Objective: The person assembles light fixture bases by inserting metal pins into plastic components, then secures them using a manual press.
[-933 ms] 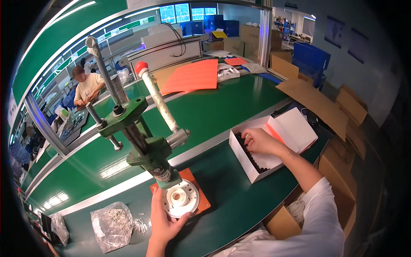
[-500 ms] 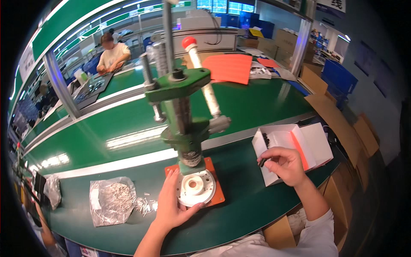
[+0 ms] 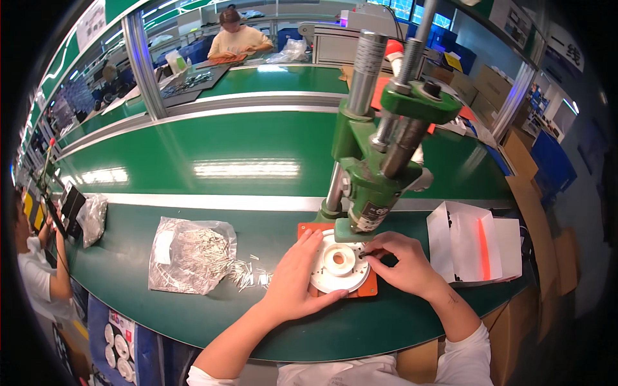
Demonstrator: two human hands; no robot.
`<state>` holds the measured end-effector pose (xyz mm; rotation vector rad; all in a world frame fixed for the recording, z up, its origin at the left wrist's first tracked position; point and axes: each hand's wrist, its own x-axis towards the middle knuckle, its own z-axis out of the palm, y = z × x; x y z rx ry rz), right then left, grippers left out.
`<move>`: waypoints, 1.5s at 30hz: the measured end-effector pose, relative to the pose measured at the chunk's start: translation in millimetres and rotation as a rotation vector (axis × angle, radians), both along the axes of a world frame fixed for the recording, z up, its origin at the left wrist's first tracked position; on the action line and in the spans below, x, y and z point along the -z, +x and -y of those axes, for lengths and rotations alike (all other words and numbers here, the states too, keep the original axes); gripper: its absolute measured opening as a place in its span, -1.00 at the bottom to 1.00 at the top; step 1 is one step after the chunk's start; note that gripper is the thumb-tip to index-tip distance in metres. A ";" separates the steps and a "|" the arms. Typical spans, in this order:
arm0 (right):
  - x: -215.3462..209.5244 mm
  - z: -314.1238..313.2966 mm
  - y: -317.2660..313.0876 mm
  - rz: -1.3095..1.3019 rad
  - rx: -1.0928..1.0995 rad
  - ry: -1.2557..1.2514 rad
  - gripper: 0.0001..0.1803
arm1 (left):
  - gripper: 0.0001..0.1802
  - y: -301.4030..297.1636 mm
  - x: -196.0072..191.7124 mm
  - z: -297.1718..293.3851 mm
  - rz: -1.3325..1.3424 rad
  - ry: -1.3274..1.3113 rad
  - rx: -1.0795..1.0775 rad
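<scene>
A white round disc (image 3: 328,283) with a raised central ring and small dark spots lies on the orange base plate (image 3: 368,291) of a green hand press (image 3: 370,193). The press's ram stands just above the disc's far edge. My left hand (image 3: 293,286) rests along the disc's left rim, fingers stretched out and thumb spread along the near edge. My right hand (image 3: 405,264) is at the disc's right side, fingertips pinched on a small black part (image 3: 363,255). The fingers partly hide that part, and I cannot tell whether it touches the disc.
Left of the disc lie a clear bag (image 3: 193,254) of thin silvery pins and some loose pins (image 3: 242,275). An open white box (image 3: 454,248) stands at the right. Beyond runs a green belt (image 3: 251,148). One person (image 3: 45,273) works at far left, another (image 3: 239,40) across.
My right hand has moved left from the white box to the disc, carrying the small black part. My left hand stays at the disc's rim. The head view has shifted.
</scene>
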<state>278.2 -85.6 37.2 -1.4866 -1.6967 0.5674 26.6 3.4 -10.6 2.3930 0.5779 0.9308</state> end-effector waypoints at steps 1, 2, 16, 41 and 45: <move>-1.4 -0.1 -0.5 0.004 -0.007 -0.006 -0.82 | 0.17 0.6 0.4 -0.3 0.004 -0.006 -0.007; -4.2 0.8 -0.5 0.096 -0.027 0.014 -0.82 | 0.17 0.4 -0.5 0.0 0.016 0.000 -0.002; -23.6 -5.4 -0.6 0.208 -0.043 -0.129 -0.70 | 0.17 1.7 -2.7 0.3 -0.002 -0.015 -0.005; -14.6 -7.4 -2.6 0.253 0.017 -0.051 -0.73 | 0.24 -2.5 1.6 -0.1 0.004 -0.019 0.005; -28.0 13.7 30.1 -0.017 0.273 0.483 -0.95 | 0.25 2.1 -1.6 1.1 -0.011 -0.012 0.010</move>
